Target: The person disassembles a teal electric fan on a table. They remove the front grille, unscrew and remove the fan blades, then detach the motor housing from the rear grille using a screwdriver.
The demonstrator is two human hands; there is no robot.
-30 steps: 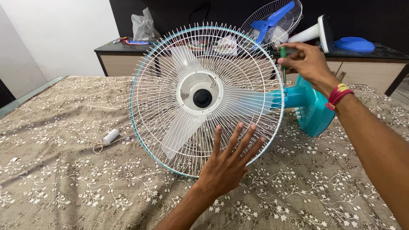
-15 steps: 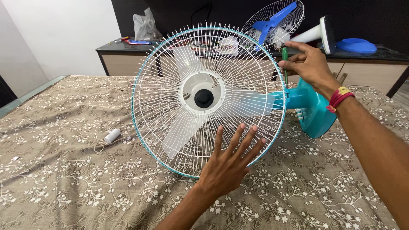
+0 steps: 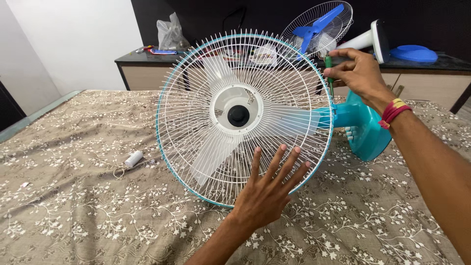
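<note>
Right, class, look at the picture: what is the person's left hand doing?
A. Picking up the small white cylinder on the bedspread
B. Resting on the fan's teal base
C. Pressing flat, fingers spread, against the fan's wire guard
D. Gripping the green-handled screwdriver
C: the left hand lies open with fingers spread on the wire guard, while the right hand holds the screwdriver.

Brown floral-patterned bedspread (image 3: 98, 216) covers foreground; dark-topped beige wooden sideboard (image 3: 147, 73) stands against plain white wall (image 3: 73, 44) and black panel (image 3: 206, 14).

The bed (image 3: 98, 216) with its floral brown cover carried the teal fan (image 3: 245, 118) under the left hand (image 3: 267, 194), with a small white cylinder (image 3: 133, 158) lying well off to that hand's left.
</note>
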